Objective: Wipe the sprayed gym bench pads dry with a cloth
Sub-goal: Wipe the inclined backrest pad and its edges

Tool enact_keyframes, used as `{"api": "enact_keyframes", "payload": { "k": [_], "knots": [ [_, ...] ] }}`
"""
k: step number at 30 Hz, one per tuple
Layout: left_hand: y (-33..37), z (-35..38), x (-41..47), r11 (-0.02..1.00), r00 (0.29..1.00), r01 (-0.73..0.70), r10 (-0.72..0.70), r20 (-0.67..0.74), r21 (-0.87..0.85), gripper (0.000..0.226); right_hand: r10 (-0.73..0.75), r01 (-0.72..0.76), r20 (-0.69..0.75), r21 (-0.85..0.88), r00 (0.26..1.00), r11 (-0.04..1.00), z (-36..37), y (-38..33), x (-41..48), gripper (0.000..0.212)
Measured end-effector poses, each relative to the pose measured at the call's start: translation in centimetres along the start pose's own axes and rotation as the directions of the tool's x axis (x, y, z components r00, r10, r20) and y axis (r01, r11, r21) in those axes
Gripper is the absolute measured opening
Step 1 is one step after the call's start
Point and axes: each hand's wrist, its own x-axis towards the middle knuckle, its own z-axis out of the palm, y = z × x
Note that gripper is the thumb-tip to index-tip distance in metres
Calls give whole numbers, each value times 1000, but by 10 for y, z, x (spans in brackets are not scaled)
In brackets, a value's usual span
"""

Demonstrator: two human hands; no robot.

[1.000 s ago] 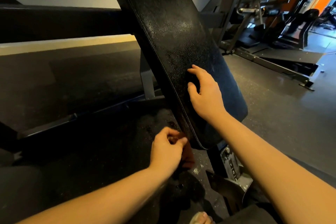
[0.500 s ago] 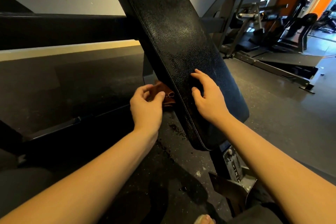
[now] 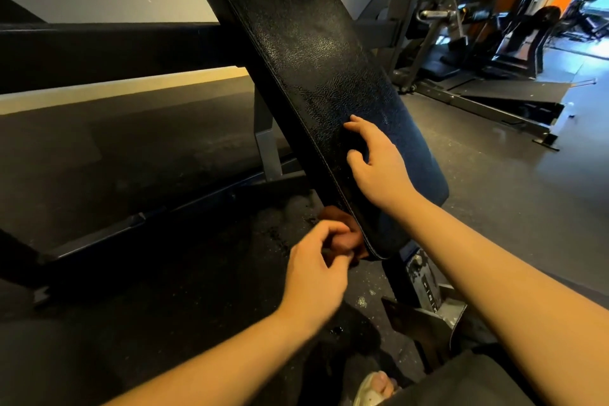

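Bench pad (image 3: 313,76): black, grainy, steeply slanted, with a sheen across the upper face. Brown cloth (image 3: 341,224) bunched against the pad's left edge, close to its lower end, partly hidden behind that edge. Left hand (image 3: 316,273) just below and left of the pad's lower corner, fingers curled, pinching the cloth. Right hand (image 3: 379,168) resting on the pad's face above the lower end, fingers loose and spread, tips touching the vinyl, grasping nothing. Grey metal frame (image 3: 428,293) under the pad's lower end. Other gym machines (image 3: 478,20) well beyond the pad's right side.
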Motion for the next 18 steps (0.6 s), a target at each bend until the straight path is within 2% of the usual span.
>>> {"api": "enact_keyframes", "payload": {
  "k": [4,8,9,11,13,15,16,18],
  "knots": [
    [-5,0,-2,998,998,-7,2,69,64,35,-8,8,11,-13,1000,1000,-2,0,-1,54],
    [-11,1,-16,994,957,-46,14,288,104,33,-10,11,20,-21,1000,1000,-3,-2,-2,54],
    [-13,4,-21,992,952,-47,8,305,120,32,-13,14,32,-26,999,1000,-4,-1,-3,53],
    [-12,6,-22,995,974,15,-36,224,94,33,-22,24,49,-39,999,999,-7,3,-4,52],
    [-5,-2,-8,997,997,75,-75,32,-9,34,-21,24,61,-43,998,999,-11,9,-6,51],
    [9,-19,16,996,990,46,-56,-128,-83,32,-22,25,73,-37,997,999,-13,13,-7,51],
    [16,-29,28,997,990,11,-23,-140,-79,30,-25,27,71,-32,997,999,-13,14,-6,51],
    [28,-45,48,997,996,-80,80,-46,-2,28,-22,23,57,-20,998,1000,-12,13,-5,51]
  ]
}}
